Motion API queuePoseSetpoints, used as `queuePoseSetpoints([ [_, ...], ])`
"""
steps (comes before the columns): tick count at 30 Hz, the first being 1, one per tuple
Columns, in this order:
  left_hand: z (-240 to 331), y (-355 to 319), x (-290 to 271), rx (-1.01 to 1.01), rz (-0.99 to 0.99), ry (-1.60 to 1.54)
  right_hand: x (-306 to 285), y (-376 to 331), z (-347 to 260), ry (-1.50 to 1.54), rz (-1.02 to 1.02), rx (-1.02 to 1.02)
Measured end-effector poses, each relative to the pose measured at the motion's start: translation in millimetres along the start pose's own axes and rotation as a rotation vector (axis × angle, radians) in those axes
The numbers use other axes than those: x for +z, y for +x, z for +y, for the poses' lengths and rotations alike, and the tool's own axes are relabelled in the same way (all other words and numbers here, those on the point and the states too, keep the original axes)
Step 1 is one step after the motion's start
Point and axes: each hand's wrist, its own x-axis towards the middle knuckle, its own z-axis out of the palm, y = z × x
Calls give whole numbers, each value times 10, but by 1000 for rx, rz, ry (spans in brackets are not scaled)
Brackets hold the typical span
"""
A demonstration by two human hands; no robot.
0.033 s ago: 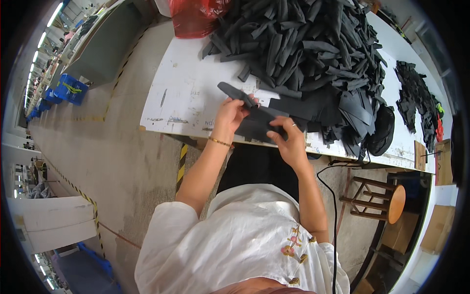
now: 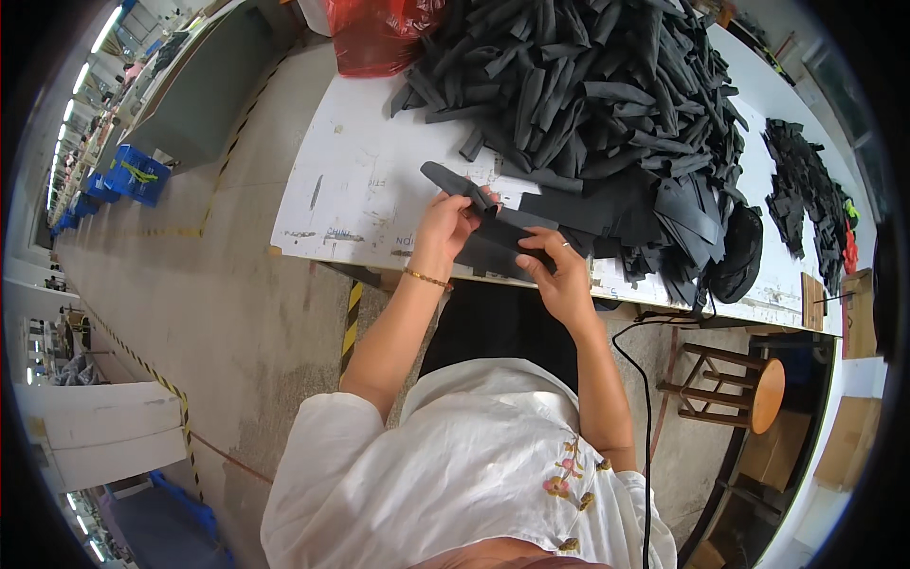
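Over the table's front edge, my left hand [image 2: 444,228] is closed round a black fabric piece [image 2: 455,183], whose rolled, tube-like end points up and to the left. To the right, the same dark material seems to run on toward my right hand [image 2: 563,275]. The right thumb and forefinger pinch its edge, with a ring on one finger. Below and between the hands lies flat black fabric [image 2: 491,258] at the table edge; where one piece ends and another begins is hard to tell. A large heap of rolled black fabric pieces [image 2: 559,95] fills the table beyond.
Flat black pieces [image 2: 690,220] and a black bag-like bundle [image 2: 742,254] lie right on the white table [image 2: 332,190]. A red plastic bag [image 2: 379,43] stands at the far left corner. Under the right side are a wooden stool [image 2: 730,387] and a hanging black cable [image 2: 648,408].
My right forefinger has dropped very slightly toward the thumb at the black fabric piece. Otherwise hardly anything differs.
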Motion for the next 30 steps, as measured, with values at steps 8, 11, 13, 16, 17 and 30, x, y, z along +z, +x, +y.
queuePoseSetpoints([
  [8,27,-16,78,35,-48,48,3,13,186,-116,67,8],
  [11,60,5,53,28,-99,32,11,15,109,1,85,125],
  [13,56,-5,81,38,-89,29,-2,36,102,62,125,173],
  [16,52,-11,97,47,-87,24,-83,72,176,-170,135,-116],
  [17,53,-10,105,46,-92,21,-103,63,182,-173,144,-43],
  [30,43,-2,55,48,-101,74,-18,107,6,-211,198,-15],
])
